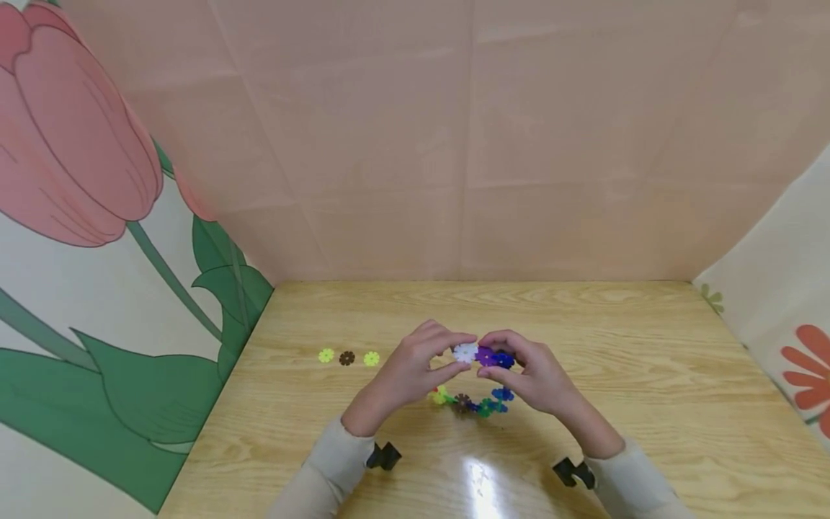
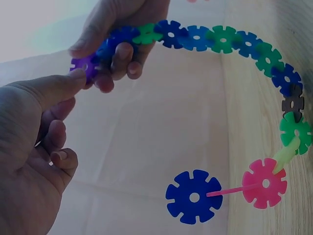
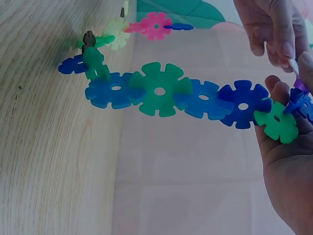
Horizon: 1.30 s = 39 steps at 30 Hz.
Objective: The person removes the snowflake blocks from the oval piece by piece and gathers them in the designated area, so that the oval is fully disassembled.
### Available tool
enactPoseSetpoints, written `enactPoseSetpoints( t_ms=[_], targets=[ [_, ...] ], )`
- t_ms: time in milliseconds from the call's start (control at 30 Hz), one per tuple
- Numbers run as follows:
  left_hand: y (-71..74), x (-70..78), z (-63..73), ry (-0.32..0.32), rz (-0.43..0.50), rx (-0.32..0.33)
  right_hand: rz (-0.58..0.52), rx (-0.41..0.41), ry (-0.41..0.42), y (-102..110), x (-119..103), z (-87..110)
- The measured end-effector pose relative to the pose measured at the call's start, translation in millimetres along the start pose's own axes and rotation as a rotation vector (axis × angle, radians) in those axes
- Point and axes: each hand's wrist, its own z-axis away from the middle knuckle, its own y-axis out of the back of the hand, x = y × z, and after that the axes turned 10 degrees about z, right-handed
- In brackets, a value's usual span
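Observation:
My left hand pinches a white notched flower disc between thumb and fingers. Edge to edge with it is a purple disc, the end piece of a linked chain, which my right hand grips along with the dark blue disc. In the right wrist view the chain runs away from the palm through blue and green discs. It curves round in the left wrist view past a dark brown disc and a pink disc to a blue disc at the other end.
On the wooden table, left of the hands, lie a yellow disc, a brown disc and another yellow disc in a row. A pinkish cloth wall stands behind, with flower-printed panels at both sides.

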Motion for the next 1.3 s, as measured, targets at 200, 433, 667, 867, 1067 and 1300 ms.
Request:
enactPoseSetpoints(
  t_ms=[200, 433, 667, 867, 1067, 1300],
  targets=[
    [1.4, -1.1, 2.8, -0.016, -0.023, 0.004, 0.004, -0.016, -0.005, -1, 0, -0.3],
    [5.5, -1.6, 5.9, -0.041, -0.047, 0.017, 0.002, -0.025, -0.021, -1, 0, -0.9],
    [8.8, -7.5, 11.6, -0.028, -0.054, 0.045, -0.018, -0.012, -0.007, -1, 0, -1.4],
    [14.1, -14.2, 25.0, 0.060, -0.015, 0.059, -0.002, -0.003, -0.026, 0, 0, -0.2],
    [22.7, -19.4, 43.3, 0.214, 0.042, 0.077, 0.013, 0.009, -0.026, 2, 2, 0.6],
    [32.8, -39.0, 66.7, 0.318, 0.037, 0.085, 0.021, 0.023, -0.031, 5, 1, -0.8]
  ],
)
